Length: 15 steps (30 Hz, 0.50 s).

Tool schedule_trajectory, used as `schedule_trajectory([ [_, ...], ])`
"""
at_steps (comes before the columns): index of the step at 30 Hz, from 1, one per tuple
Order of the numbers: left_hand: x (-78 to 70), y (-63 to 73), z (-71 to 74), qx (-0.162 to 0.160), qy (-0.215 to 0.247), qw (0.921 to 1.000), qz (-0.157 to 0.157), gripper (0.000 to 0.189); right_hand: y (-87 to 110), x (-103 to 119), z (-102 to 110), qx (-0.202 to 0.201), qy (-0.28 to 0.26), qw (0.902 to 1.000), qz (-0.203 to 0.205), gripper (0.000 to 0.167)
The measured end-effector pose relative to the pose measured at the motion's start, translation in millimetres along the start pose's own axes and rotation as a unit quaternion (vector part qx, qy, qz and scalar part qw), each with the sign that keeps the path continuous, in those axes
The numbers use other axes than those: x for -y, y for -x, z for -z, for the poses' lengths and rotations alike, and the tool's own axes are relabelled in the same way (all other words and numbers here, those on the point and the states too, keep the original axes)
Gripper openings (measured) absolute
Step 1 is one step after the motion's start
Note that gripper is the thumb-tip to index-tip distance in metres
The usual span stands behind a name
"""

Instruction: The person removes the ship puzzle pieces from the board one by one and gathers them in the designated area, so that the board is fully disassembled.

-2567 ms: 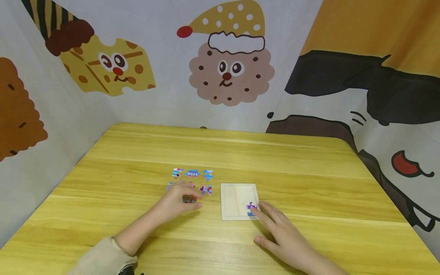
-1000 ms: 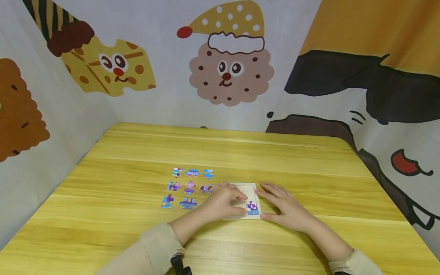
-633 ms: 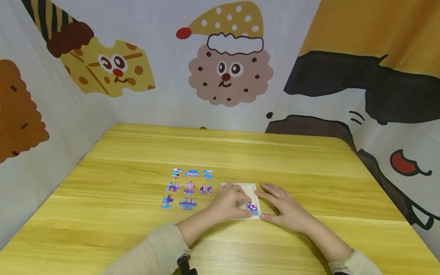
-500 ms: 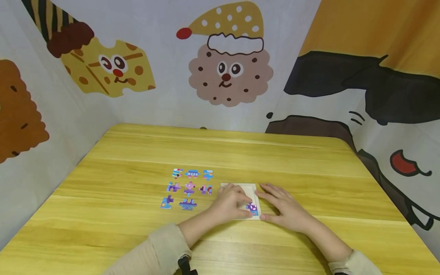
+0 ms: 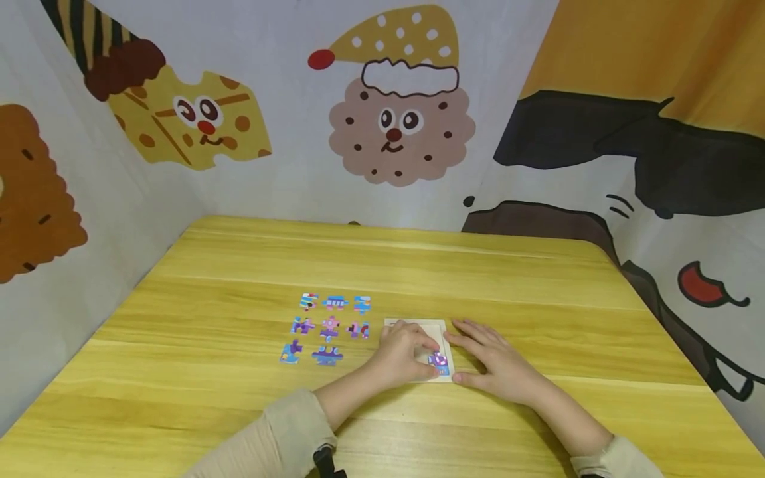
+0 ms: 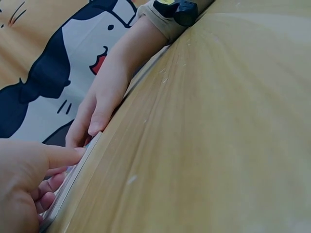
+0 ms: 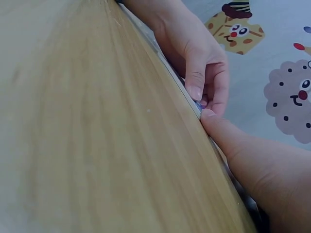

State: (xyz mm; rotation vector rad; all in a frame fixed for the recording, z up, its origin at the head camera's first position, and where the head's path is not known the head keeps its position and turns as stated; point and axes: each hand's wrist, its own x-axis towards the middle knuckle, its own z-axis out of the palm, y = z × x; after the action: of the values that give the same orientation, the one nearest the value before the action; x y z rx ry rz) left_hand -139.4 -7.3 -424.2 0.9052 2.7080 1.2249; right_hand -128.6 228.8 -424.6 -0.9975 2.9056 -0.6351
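Observation:
A square, pale puzzle tray (image 5: pixel 425 335) lies on the table, with a purple-and-blue jigsaw piece (image 5: pixel 439 362) in its lower right corner. My left hand (image 5: pixel 397 352) reaches over the tray and pinches that piece between thumb and index finger, hiding the tray's left part. On the tray's right side, my right hand (image 5: pixel 499 362) rests with fingers extended and thumb at the lower right corner, steadying the rim. In the right wrist view, the left thumb (image 7: pixel 195 80) comes down beside a bit of the piece, close to the right thumb (image 7: pixel 214 121).
Several loose jigsaw pieces lie left of the tray in rows, among them a blue-and-purple piece (image 5: pixel 327 355) and a pink one (image 5: pixel 330 327). The wooden table (image 5: pixel 239 259) runs back to a cartoon-printed cloth (image 5: pixel 287 186).
My left hand moved right from the loose pieces to the corner piece in the tray, then shifted slightly onto it. My right hand settled along the tray's right edge and has stayed there.

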Motion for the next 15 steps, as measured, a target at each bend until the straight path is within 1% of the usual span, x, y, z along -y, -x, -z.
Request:
schedule_trajectory([
  [7, 0.3, -1.1, -0.4, -0.016, 0.024, 0.9996, 0.006, 0.03, -0.6, -0.7, 0.6, 0.001, -0.01, 1.0, -0.002, 0.07],
  [10, -0.4, -0.9, 0.4, -0.02, 0.054, 0.9982, 0.015, 0.027, -0.4, -1.3, 0.5, 0.002, -0.011, 0.9999, -0.003, 0.07],
  [15, -0.4, -0.3, 2.6, -0.025, 0.111, 0.9934, 0.009, 0.022, -0.2, -1.5, 0.2, 0.003, -0.015, 0.9999, -0.007, 0.071],
])
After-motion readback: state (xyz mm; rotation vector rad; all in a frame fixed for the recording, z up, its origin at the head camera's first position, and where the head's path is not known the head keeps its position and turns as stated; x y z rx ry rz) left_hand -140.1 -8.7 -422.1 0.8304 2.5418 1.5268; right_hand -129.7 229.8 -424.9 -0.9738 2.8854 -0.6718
